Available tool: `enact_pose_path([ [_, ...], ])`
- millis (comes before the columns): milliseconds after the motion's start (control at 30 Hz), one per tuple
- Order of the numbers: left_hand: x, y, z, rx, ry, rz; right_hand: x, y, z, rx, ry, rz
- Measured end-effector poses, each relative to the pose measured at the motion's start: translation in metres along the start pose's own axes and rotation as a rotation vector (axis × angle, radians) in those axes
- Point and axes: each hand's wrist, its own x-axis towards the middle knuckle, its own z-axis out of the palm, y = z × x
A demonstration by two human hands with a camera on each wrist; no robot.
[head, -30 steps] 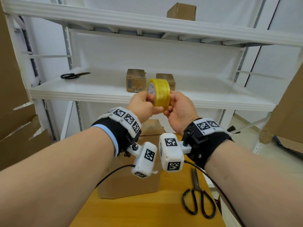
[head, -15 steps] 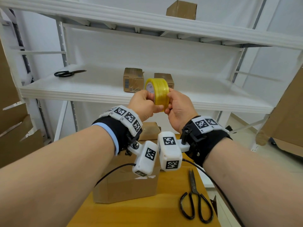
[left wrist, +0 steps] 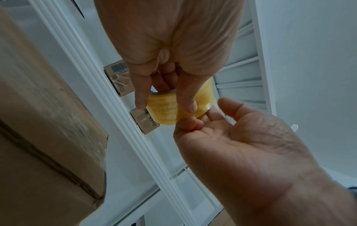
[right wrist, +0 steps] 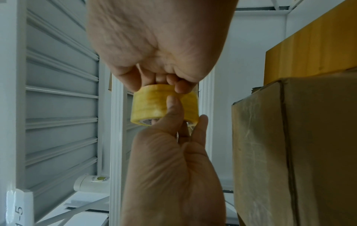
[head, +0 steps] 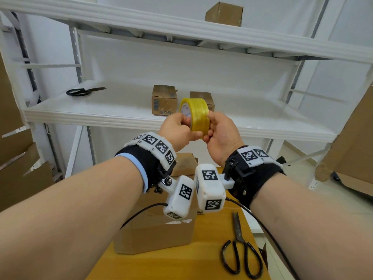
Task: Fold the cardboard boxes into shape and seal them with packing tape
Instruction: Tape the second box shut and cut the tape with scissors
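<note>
tape roll held up at chest height, above the box on the surface | left hand and right hand both pinching it | light, stiff, slick film: grip by rim and core

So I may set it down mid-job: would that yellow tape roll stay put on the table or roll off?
On its curved edge the yellow tape roll would likely roll, being a round hoop. Laid flat on the wooden table it should stay. Its glossy surface looks smooth, perhaps slippery; both hands grip it now.
</note>
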Motion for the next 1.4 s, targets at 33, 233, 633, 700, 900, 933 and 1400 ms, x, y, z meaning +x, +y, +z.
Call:
enact_pose_path([
  [33, 0.0, 0.0, 0.0, -0.002, 0.002, -0.002, -0.001, -0.001, 0.001, 0.002, 0.024, 0.0],
  [233, -0.001, -0.001, -0.001, -0.009, 0.003, -0.022, -0.003, -0.001, 0.004, -0.046, 0.044, 0.001],
  [633, 0.005, 0.009, -0.024, -0.091, 0.017, -0.068, 0.004, -0.019, 0.004, -0.845, 0.017, -0.511],
  [700, 0.004, 0.011, -0.025, -0.083, 0.021, -0.061, 0.006, -0.022, 0.006, -0.977, 0.051, -0.584],
  [900, 0.0, 0.014, -0.027, -0.052, 0.026, -0.044, 0.004, -0.027, 0.006, -1.238, 0.098, -0.725],
  [933, -0.001, 0.014, -0.027, -0.046, 0.028, -0.042, 0.003, -0.028, 0.007, -1.284, 0.095, -0.737],
  [1400, -0.004, 0.012, -0.022, 0.059, 0.013, -0.02, -0.004, -0.028, 0.003, -1.59, -0.013, -0.713],
])
